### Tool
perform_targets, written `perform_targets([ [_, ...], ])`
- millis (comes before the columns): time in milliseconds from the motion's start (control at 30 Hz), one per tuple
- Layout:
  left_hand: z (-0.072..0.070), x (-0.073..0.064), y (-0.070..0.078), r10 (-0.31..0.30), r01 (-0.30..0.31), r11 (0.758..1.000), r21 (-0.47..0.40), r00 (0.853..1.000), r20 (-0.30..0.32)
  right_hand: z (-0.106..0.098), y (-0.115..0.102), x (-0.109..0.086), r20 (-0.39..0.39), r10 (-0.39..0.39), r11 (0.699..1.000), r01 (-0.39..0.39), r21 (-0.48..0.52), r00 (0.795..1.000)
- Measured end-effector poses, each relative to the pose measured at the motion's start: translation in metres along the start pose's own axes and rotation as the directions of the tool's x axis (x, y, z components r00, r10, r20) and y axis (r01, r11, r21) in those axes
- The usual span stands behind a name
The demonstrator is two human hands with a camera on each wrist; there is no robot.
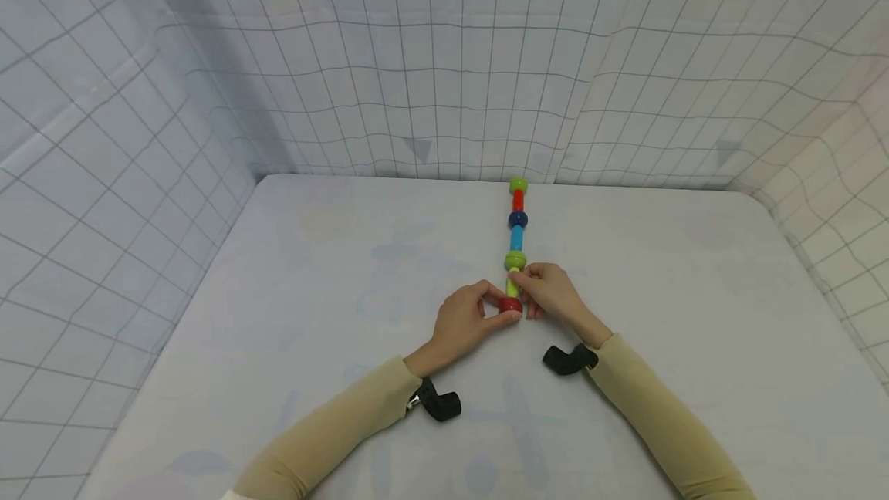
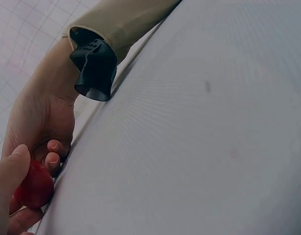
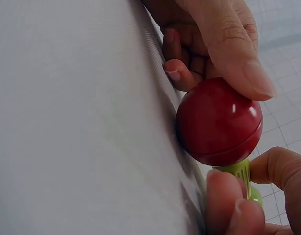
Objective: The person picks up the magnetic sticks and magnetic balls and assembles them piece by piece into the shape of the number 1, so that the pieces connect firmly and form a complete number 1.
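A chain of balls and short rods lies on the table, running away from me in the head view. At its near end is a red ball (image 1: 511, 305), large and glossy in the right wrist view. My left hand (image 1: 467, 320) pinches this ball between thumb and fingers. A yellow-green rod (image 1: 513, 288) joins the red ball, and my right hand (image 1: 553, 293) pinches that rod. Beyond it come a green ball (image 1: 515, 260), a light blue rod (image 1: 517, 238), a dark blue ball (image 1: 518, 219), a red rod (image 1: 518, 201) and a far green ball (image 1: 518, 185).
The white table (image 1: 333, 253) has faint printed shapes. White grid-lined curtains (image 1: 444, 60) hang behind it and at both sides. A black wrist mount (image 1: 441, 405) sits under the left sleeve, and another black mount (image 1: 569, 359) is by the right sleeve.
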State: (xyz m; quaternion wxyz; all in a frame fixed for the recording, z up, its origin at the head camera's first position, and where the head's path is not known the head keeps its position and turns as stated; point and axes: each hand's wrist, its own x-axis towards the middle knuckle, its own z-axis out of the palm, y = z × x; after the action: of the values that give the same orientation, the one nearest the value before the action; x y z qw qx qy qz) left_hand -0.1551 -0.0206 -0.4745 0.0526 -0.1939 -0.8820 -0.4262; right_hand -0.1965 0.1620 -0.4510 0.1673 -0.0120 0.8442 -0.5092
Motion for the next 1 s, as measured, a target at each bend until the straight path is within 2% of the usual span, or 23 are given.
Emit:
perform_targets([
  [300,0.0,0.0005,0.0011,0.02,-0.02,0.999,0.034,1.0,0.0,0.0,0.0025,0.0011,-0.027,-0.02,0.999,0.021,0.027,0.999],
  [600,-0.0006,0.0004,0.0017,0.019,-0.019,1.0,0.022,1.0,0.001,0.0021,0.0034,0.001,-0.069,-0.044,0.998,0.047,0.037,0.997],
  [800,0.0006,0.0004,-0.0005,0.017,-0.017,1.0,0.004,1.0,-0.016,0.0038,0.0054,0.0018,-0.078,-0.078,0.996,0.081,0.035,0.994],
  [1000,0.002,0.0009,-0.001,0.015,-0.015,1.0,0.005,1.0,-0.007,0.0037,0.0078,0.0014,-0.086,-0.083,0.996,0.086,0.027,0.993],
])
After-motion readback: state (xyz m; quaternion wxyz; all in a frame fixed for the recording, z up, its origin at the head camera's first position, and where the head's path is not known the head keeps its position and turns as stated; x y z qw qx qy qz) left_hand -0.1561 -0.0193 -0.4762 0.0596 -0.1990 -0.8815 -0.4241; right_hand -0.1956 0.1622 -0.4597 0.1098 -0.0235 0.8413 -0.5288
